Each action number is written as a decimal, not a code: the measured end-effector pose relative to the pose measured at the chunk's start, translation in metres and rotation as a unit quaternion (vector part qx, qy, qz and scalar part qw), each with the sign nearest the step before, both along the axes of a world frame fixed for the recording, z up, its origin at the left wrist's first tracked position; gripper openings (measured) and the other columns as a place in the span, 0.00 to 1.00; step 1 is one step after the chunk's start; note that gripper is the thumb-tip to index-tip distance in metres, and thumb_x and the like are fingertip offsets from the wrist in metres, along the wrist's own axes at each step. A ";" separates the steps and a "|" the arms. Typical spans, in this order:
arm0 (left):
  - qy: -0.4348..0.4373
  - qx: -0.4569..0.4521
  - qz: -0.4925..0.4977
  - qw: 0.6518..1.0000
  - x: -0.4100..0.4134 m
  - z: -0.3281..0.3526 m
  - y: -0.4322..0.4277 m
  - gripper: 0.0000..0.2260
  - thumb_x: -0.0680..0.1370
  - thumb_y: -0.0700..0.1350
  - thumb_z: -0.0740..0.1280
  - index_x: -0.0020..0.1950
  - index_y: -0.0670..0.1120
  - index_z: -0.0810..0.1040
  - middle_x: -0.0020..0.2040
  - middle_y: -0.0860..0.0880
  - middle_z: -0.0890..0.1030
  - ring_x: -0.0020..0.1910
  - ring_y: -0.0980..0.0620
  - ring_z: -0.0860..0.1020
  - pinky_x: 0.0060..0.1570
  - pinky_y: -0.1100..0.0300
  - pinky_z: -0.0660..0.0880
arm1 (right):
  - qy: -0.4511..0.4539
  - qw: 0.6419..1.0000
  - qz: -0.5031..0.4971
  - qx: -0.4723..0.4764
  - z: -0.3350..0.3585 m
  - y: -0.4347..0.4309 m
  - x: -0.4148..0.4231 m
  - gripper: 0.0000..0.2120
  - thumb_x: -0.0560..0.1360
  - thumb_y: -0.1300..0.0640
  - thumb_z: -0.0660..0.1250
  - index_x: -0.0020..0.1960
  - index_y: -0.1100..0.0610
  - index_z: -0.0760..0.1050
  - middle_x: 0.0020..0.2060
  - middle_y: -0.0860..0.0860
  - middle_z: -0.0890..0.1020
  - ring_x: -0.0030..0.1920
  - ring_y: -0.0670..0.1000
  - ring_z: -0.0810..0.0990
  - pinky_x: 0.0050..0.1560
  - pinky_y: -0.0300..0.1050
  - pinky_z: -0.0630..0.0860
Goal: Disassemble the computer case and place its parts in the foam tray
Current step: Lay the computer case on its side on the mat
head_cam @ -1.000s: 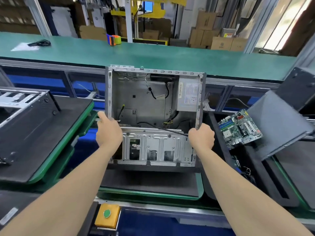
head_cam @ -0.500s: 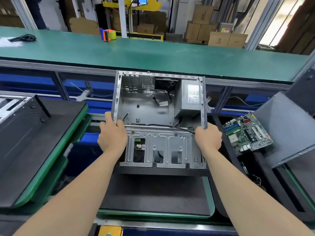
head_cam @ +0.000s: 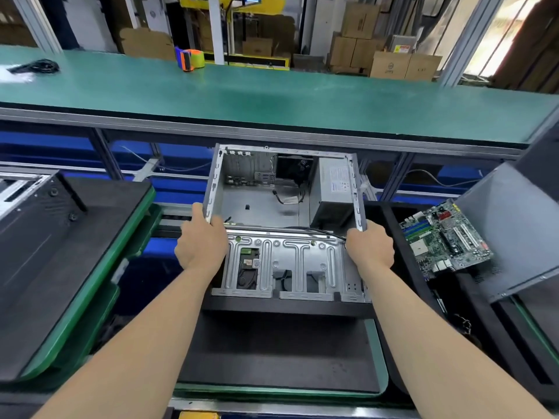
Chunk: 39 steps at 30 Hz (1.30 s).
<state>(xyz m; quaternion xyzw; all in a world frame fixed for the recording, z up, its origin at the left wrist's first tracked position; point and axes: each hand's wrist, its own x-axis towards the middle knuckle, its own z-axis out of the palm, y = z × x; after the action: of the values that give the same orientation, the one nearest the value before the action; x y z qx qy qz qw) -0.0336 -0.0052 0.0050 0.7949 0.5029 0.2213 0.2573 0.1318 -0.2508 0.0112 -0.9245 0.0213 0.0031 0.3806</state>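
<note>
1. An open, bare grey metal computer case, its side panel off, sits at the centre of the view, its open side facing up toward the camera.
2. Inside it, a grey boxy power supply sits at the far right corner, with loose black cables beside it.
3. The left hand is closed around the case's left edge rail.
4. The right hand is closed around the right edge rail.
5. The case rests over a black foam pad on a green-rimmed tray, directly in front of the person.
6. To the right, a green circuit board leans in a black foam tray, just beside a dark grey flat metal panel.
7. Beyond the case runs a long green desk, with an orange and blue tape dispenser on it.
</note>
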 end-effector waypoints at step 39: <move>0.215 0.083 -0.120 0.966 -0.061 -0.025 -0.057 0.33 0.84 0.59 0.53 0.84 0.44 0.47 0.83 0.36 0.46 0.82 0.37 0.47 0.79 0.43 0.53 | -0.273 0.933 0.232 -0.030 -0.017 0.008 -0.081 0.12 0.75 0.63 0.67 0.59 0.60 0.79 0.57 0.55 0.79 0.60 0.57 0.76 0.62 0.53 0.70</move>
<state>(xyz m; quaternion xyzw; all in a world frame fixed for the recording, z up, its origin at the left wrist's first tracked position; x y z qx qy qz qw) -0.0943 -0.0622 -0.0198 0.8967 0.4275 0.0536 0.1011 0.0507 -0.2424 -0.0062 -0.8802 -0.2979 -0.1617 0.3323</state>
